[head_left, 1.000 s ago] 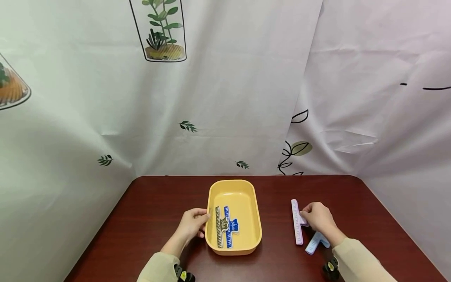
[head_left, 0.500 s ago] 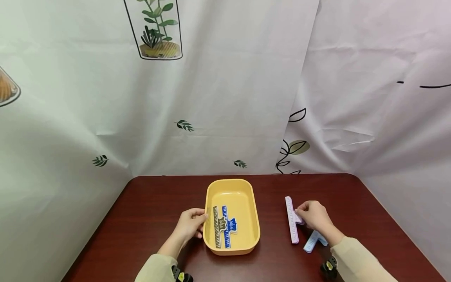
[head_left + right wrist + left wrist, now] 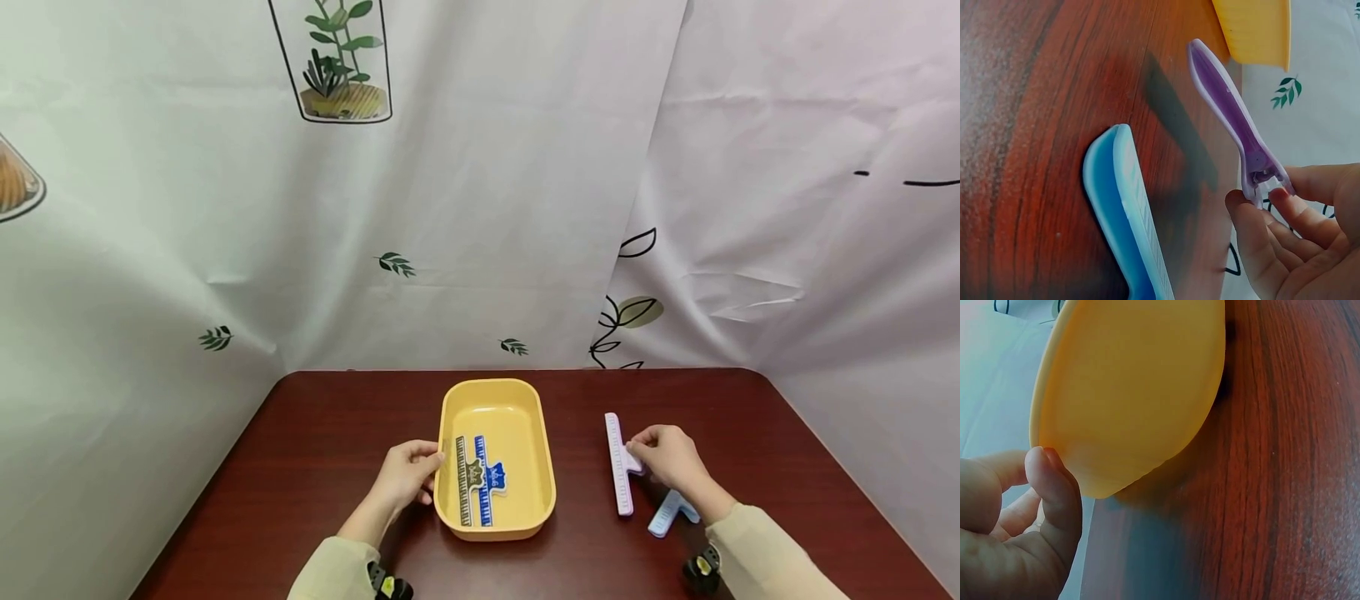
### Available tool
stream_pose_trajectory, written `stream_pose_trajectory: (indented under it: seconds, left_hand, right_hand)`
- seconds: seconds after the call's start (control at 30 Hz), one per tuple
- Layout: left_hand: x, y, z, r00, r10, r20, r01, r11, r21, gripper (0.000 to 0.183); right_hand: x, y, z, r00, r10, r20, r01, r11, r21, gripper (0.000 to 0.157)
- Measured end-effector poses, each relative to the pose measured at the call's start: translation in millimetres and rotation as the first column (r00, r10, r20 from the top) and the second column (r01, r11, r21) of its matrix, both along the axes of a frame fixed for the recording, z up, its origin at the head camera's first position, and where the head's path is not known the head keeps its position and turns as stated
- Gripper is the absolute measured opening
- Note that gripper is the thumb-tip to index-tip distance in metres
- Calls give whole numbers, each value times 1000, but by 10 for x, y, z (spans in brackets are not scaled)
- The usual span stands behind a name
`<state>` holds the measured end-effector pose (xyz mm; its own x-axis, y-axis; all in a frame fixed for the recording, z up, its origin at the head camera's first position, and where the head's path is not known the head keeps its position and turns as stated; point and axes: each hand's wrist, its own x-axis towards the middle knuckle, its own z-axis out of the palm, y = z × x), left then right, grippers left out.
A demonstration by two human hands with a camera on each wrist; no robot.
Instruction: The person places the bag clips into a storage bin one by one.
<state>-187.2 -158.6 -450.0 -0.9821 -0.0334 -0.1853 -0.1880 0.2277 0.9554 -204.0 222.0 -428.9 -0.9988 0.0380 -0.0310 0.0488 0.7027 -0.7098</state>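
My left hand (image 3: 405, 475) pinches the left rim of a yellow tray (image 3: 546, 467) between thumb and fingers; the left wrist view shows the tray's outer wall (image 3: 1135, 394) close up. Inside the tray, toward its left side, lie a brown bag clip (image 3: 463, 492) and a blue bag clip (image 3: 485, 500), side by side. To the right of the tray, my right hand (image 3: 671, 458) pinches a purple bag clip (image 3: 618, 467) by its handle end. The right wrist view shows this clip (image 3: 1229, 103) raised off the table, its shadow falling apart from it.
A light blue bag clip (image 3: 666, 512) lies on the dark red table (image 3: 360, 417), just below my right hand and partly hidden by the wrist. Behind the table hangs a pale printed curtain (image 3: 480, 208), which also runs along both sides.
The purple clip has shifted slightly left and away from the light blue clip, together with my right hand. My left hand keeps its pinch on the tray.
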Motion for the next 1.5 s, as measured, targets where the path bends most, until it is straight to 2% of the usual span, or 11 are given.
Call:
stream_pose_trajectory:
  seconds: [0.47,1.33,1.5]
  left_hand:
    - [15,31,63,1000,-1,1,1,1000,-8,33]
    - [32,22,35,1000,12,-2,-12,1000,-16,32]
    - [48,28,39,1000,10,-2,-10,1000,-10,33]
  right_hand:
    - [12,-22,29,1000,13,-22,-13,1000,16,20]
    - [11,-89,59,998,21,-52,-20,999,33,20]
    - [33,-106,82,998,25,-53,-25,1000,12,20]
